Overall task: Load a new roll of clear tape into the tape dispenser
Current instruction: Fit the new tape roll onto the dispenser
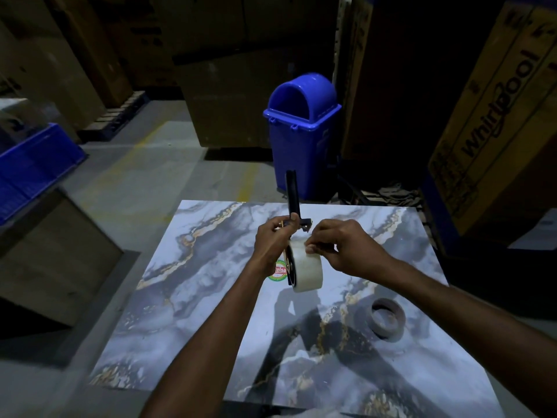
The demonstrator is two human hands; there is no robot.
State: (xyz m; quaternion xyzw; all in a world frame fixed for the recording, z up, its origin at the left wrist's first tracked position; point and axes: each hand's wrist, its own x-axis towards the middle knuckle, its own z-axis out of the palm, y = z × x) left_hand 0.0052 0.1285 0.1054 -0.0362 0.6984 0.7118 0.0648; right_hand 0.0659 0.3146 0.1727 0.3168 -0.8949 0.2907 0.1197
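Left hand grips the black handheld tape dispenser above the marbled worktop; right hand pinches the seated clear tape roll (apparently at its loose end). Peel slowly, keeping the dispenser steady.

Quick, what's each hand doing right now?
Left hand: closed around the tape dispenser, holding it above the table.
Right hand: fingertips pinched on the tape roll mounted on the dispenser.
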